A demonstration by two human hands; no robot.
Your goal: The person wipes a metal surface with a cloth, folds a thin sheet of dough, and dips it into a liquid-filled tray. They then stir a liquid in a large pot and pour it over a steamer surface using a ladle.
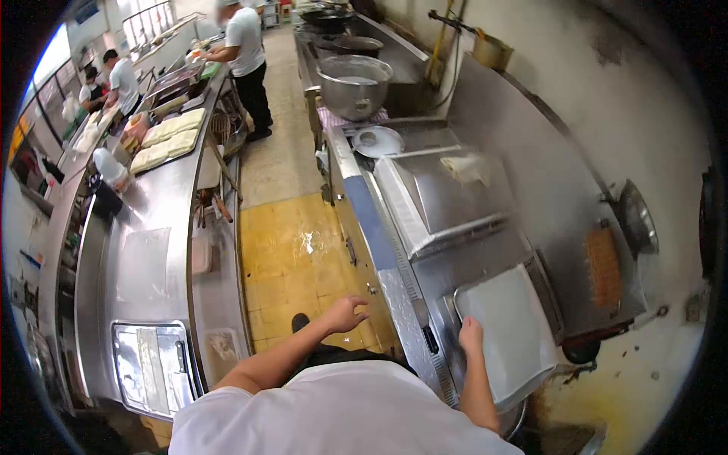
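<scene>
My left hand (347, 315) hangs over the yellow floor, its fingers loosely bent and apart with nothing in them. On the right, my right hand (471, 334) is closed at the near left edge of a shallow metal tray (456, 297), thumb on top; the fingertips are hidden. A smooth white sheet (509, 322) covers the tray's inside. The tray lies on the steel stove counter at my right. Beyond it, a second metal tray (455, 199) sits tilted, with a pale cloth (466, 168) on it.
A large steel bowl (354, 87) and a white lid (378, 142) stand farther along the right counter. At left, a steel table (155, 212) bears a tray with a knife (183, 360) and slabs of dough (171, 140). A co-worker (246, 57) stands by its far end.
</scene>
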